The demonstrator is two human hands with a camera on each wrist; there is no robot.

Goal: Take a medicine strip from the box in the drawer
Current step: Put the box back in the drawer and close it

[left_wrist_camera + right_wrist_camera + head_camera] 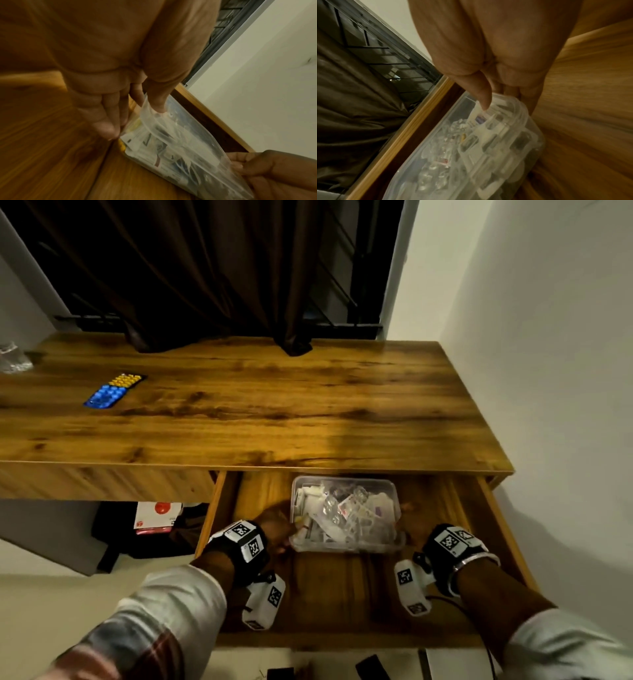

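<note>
Hands at work in open drawer [346, 587]: left hand [274, 529] and right hand [416, 542] each pinch opposite ends of clear box [346, 546], thumbs over rim. Medicine strips [352, 515] lie jumbled inside; two more strips [114, 390] on desk [274, 405].

A room in a home is shown: a wooden desk [274, 405] set against a white wall [548, 337], a dark curtain [205, 268] over a barred window at 12 o'clock, clothes and a bag [150, 529] left on the floor at 8 o'clock.
</note>
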